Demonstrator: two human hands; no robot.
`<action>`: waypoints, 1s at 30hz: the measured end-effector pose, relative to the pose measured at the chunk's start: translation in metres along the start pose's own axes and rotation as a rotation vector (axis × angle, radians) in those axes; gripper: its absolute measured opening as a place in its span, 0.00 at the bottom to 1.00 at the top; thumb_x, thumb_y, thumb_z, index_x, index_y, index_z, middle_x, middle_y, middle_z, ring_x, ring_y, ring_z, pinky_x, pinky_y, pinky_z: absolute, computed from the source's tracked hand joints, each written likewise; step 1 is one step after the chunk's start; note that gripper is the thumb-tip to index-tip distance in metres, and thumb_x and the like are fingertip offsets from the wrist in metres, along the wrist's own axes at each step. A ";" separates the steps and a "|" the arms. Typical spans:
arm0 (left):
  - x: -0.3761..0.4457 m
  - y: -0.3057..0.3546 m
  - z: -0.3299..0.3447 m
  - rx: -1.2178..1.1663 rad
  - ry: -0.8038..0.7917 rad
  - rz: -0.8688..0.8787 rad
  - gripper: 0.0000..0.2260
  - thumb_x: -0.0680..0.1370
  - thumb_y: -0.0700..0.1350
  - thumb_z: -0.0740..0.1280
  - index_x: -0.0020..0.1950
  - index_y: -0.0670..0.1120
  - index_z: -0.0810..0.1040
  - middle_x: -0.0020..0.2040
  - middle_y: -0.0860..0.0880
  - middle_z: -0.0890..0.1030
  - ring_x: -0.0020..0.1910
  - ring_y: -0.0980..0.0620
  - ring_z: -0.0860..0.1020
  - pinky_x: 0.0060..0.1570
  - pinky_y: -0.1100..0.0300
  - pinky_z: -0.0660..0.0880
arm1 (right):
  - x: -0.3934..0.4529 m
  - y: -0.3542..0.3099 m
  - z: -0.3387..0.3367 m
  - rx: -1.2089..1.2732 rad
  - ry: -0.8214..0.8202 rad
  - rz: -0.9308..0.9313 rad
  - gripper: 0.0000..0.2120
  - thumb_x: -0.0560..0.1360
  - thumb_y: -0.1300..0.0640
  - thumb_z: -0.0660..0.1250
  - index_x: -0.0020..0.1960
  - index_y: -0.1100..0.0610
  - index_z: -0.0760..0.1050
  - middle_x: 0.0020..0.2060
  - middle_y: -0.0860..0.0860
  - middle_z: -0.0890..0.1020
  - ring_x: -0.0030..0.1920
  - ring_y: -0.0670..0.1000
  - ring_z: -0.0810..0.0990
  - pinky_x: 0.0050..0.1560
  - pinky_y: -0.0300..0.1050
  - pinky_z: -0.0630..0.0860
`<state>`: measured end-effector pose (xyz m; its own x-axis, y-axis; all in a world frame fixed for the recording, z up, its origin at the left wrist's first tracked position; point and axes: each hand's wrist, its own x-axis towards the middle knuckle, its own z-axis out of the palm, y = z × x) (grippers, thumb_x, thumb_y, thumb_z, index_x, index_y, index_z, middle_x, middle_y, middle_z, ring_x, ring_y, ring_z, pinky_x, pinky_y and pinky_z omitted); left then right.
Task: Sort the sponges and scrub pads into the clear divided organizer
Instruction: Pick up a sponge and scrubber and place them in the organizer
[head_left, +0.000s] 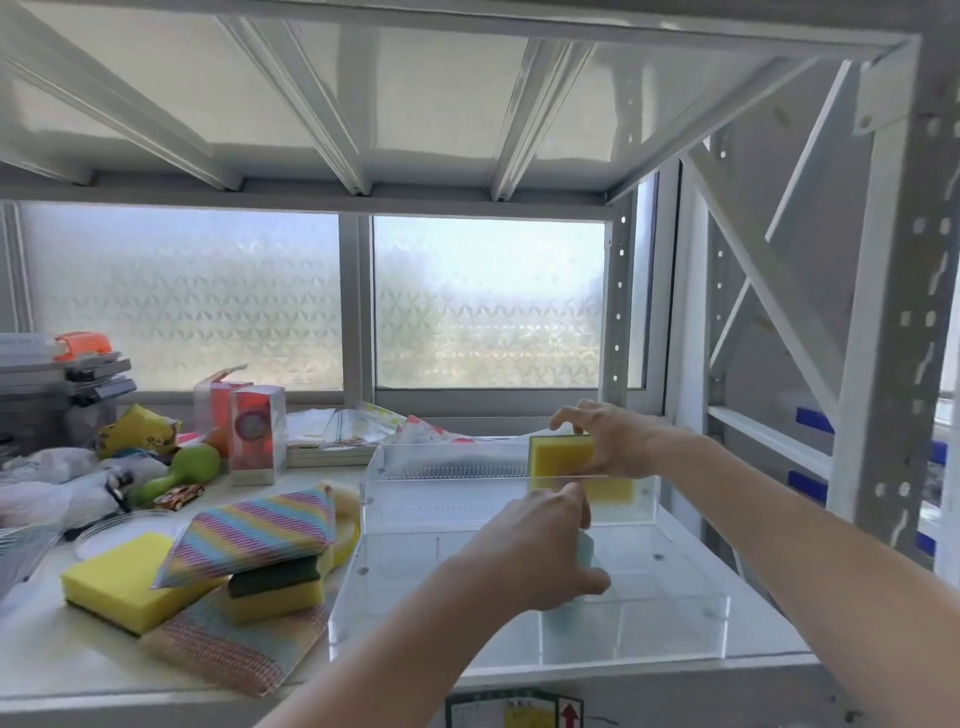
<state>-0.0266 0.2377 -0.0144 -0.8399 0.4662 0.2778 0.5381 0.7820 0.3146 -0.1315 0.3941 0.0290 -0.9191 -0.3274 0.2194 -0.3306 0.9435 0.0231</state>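
Note:
The clear divided organizer stands on the white shelf, right of centre. My right hand grips a yellow sponge with a green scrub side, holding it on edge in the organizer's far right compartment. My left hand holds a pale blue-green pad over the organizer's middle; my fingers hide most of it. Left of the organizer lies a pile: a yellow sponge, a yellow and green sponge, a rainbow-striped pad on top, and a pink mesh pad underneath.
Clutter fills the shelf's left side: red boxes, a green toy, a yellow bag, plastic bags and stacked trays. Flat packets lie behind the organizer. A frosted window is behind; the rack's white post stands at right.

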 end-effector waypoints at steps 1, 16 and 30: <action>0.000 0.000 -0.001 -0.015 -0.002 0.006 0.23 0.70 0.54 0.71 0.61 0.47 0.70 0.59 0.46 0.76 0.50 0.47 0.74 0.48 0.55 0.73 | 0.001 0.000 0.000 0.004 -0.010 0.001 0.29 0.71 0.42 0.69 0.69 0.42 0.63 0.62 0.47 0.71 0.55 0.47 0.71 0.56 0.48 0.73; 0.000 -0.006 0.001 0.005 -0.021 0.100 0.21 0.71 0.53 0.73 0.61 0.48 0.77 0.61 0.48 0.73 0.58 0.47 0.73 0.55 0.56 0.72 | 0.008 -0.006 -0.004 0.059 -0.165 0.040 0.23 0.71 0.47 0.71 0.64 0.47 0.70 0.49 0.47 0.75 0.50 0.51 0.76 0.51 0.46 0.74; -0.032 -0.063 -0.063 0.169 0.049 -0.097 0.26 0.69 0.62 0.70 0.61 0.49 0.76 0.60 0.49 0.77 0.57 0.50 0.76 0.57 0.55 0.73 | 0.012 -0.061 -0.061 0.188 -0.058 -0.046 0.30 0.68 0.50 0.76 0.66 0.53 0.69 0.56 0.50 0.76 0.57 0.53 0.76 0.62 0.50 0.73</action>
<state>-0.0287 0.1480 0.0137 -0.8806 0.3678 0.2989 0.4318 0.8826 0.1859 -0.1090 0.3355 0.0896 -0.9112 -0.3772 0.1659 -0.4016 0.9031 -0.1522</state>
